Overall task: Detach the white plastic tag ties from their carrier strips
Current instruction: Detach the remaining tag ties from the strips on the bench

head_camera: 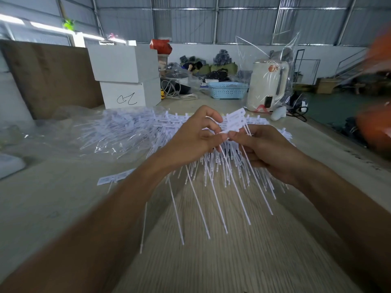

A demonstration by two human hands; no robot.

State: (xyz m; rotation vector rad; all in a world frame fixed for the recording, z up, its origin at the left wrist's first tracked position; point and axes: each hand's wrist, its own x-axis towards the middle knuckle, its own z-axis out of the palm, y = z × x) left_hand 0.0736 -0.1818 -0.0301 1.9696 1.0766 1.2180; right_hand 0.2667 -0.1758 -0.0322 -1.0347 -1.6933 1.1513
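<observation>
We take this for a warehouse or packing workshop. Corrugated metal walls and roof on steel framing enclose a wide open hall. White cartons stand stacked on the long wooden surface, with a blue plastic basket and a bagged kettle further along. Bundled dark goods lie heaped on the floor beyond; a metal staircase rises at the right.

Your hands hide where the held tag ties join their strip, and an orange blur smears the edge at three o'clock.
</observation>
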